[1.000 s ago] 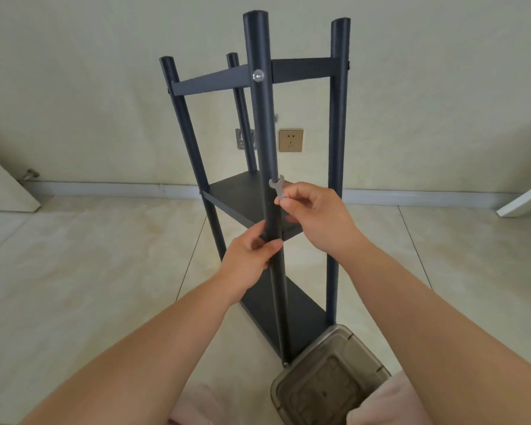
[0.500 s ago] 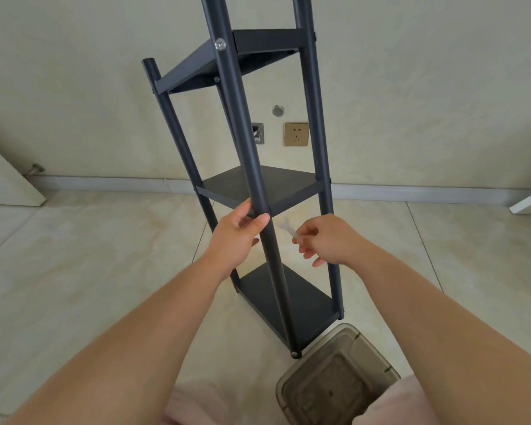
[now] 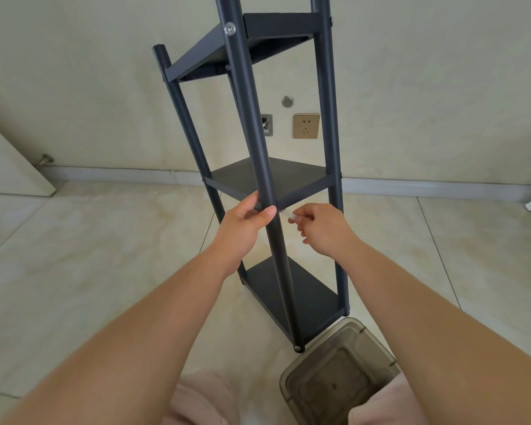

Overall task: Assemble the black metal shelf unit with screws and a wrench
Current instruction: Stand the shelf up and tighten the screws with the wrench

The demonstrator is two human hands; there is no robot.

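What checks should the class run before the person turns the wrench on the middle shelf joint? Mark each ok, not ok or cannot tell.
1. Left hand steadies the front post: ok, its grip wraps the post at the middle shelf.
2. Right hand holds the wrench: ok, pinched in the fingers.
3. Wrench seated on a screw: cannot tell, its tip is hidden behind the post.
4. Top screw fitted: ok, its head shows on the post.
5. All feet on the floor: cannot tell.
6. Bin clear of the frame: not ok, it sits right by the front foot.
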